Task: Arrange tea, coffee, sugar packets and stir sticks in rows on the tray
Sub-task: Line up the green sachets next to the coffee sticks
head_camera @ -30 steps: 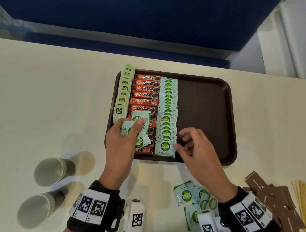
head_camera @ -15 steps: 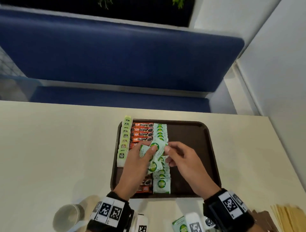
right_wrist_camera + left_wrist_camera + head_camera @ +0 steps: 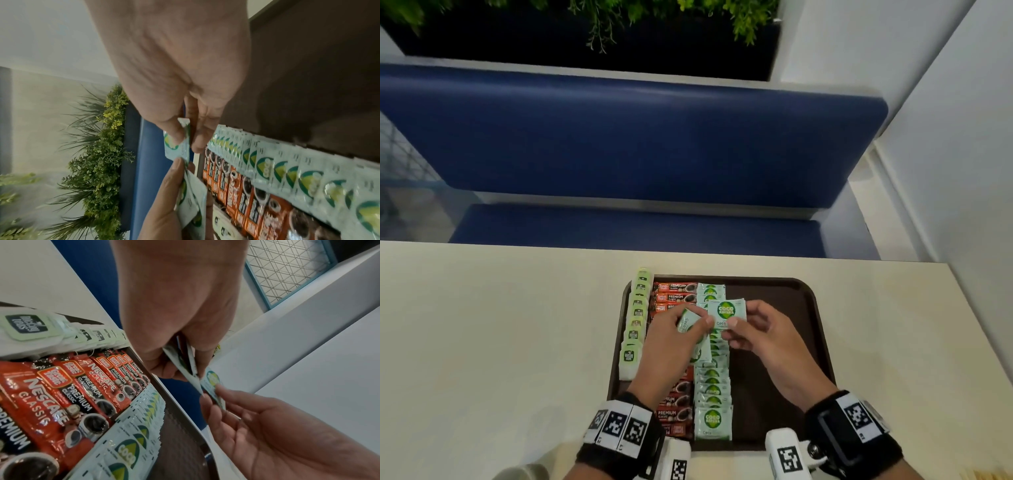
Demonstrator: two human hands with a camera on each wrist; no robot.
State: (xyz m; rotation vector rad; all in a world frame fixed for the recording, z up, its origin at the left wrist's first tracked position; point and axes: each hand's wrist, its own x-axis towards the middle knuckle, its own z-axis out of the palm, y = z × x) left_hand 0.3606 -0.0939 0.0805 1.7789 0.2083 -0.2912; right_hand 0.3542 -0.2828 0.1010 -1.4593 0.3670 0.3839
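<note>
We are at a pale cream table [image 3: 500, 342] set against a blue padded bench [image 3: 619, 137], with white walls on the right and a planter of greenery [image 3: 599, 20] above the bench back. A dark brown tray [image 3: 804, 308] lies near the table's front edge, and its right half is bare, while the table to the left of it is wide and plain. Three rows run front to back on the tray's left half: tea bags [image 3: 635, 322] along the left rim, red coffee sticks [image 3: 674, 291] next, then pale green sugar packets [image 3: 712, 394]. Above these rows our left hand [image 3: 671, 346] grips a small bunch of sugar packets [image 3: 686, 323] between thumb and curled fingers. Our right hand [image 3: 767, 335] pinches one sugar packet [image 3: 726, 311] upright by its lower edge, just beside the left thumb and the bunch.
</note>
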